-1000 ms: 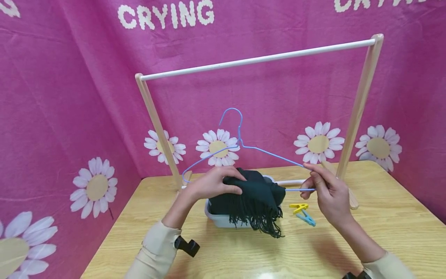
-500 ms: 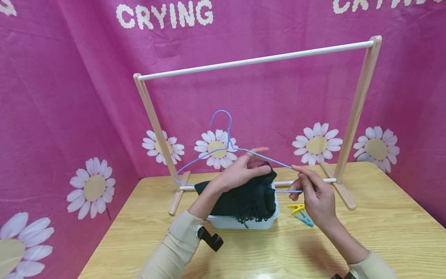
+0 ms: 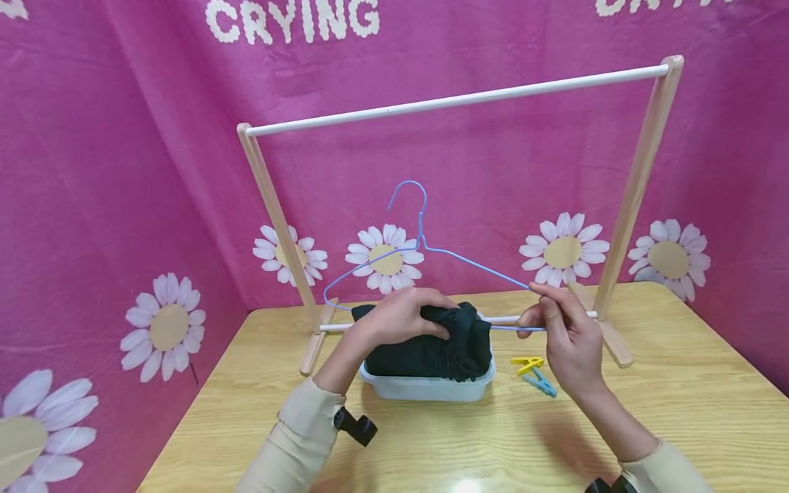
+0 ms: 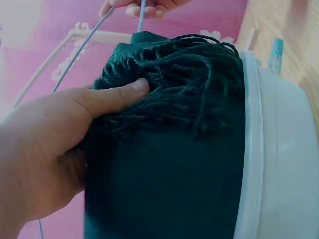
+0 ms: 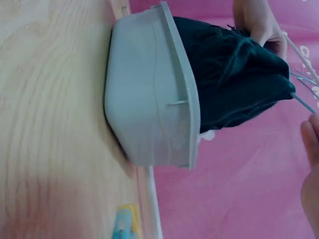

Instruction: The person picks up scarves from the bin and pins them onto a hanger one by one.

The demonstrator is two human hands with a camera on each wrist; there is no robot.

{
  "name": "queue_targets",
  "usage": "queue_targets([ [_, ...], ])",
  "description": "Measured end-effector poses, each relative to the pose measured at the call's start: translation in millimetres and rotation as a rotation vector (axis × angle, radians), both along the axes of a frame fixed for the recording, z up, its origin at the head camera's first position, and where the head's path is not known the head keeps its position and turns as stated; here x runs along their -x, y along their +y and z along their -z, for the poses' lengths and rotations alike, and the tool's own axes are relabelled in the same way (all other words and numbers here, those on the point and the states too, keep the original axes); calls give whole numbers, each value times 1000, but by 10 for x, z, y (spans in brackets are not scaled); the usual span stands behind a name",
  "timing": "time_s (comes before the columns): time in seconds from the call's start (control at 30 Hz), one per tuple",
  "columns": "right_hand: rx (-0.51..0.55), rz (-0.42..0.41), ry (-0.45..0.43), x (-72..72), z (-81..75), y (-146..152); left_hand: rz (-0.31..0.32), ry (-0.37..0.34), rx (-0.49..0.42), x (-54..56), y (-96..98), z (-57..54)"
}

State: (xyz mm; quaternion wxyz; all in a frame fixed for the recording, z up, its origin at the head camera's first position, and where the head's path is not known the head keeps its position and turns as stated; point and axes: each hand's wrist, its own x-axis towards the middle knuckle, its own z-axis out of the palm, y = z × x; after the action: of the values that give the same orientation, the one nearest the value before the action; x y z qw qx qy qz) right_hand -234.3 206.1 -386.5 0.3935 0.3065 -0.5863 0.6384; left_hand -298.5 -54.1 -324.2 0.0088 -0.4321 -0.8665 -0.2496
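Here 1 left hand (image 3: 394,322) grips 1 scarf (image 3: 431,349), 1 right hand (image 3: 564,329) pinches 1 hanger (image 3: 425,250), beside 2 clothespins (image 3: 535,376).

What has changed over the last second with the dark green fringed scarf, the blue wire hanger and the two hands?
The left hand lifted the dark green fringed scarf, then lowered it; its fringe, which hung over the white plastic tub, now lies inside. The blue wire hanger, pinched by the right hand, dipped and rose again. The wooden rack and the two clothes pegs stayed put.
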Motion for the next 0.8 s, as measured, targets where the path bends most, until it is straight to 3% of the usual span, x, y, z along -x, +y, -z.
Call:
queue_targets([
  [0.17, -189, 173, -291, -75, -197, 69, -13, 52, -150, 31, 1, 57],
  [0.27, -340, 297, -337, -95, -319, 102, -37, 139, -149, 7, 35, 62],
  [0.4, -453, 360, -206, -76, -386, 122, -52, 212, -186, -33, 67, 19],
  [0.5, -479, 353, -32, -40, -350, 140, -81, 224, -298, -27, 90, -52],
  [0.6, -471, 367, 124, -16, -287, 116, -162, 154, -487, 3, 131, -157],
  [0.67, -445, 382, 183, -10, -266, 79, -219, 75, -567, 21, 170, -227],
  [0.73, -403, 394, 199, -14, -266, 39, -245, -10, -554, 17, 220, -288],
  [0.8, -362, 406, 196, -21, -278, 16, -228, -83, -454, -8, 269, -325],
])
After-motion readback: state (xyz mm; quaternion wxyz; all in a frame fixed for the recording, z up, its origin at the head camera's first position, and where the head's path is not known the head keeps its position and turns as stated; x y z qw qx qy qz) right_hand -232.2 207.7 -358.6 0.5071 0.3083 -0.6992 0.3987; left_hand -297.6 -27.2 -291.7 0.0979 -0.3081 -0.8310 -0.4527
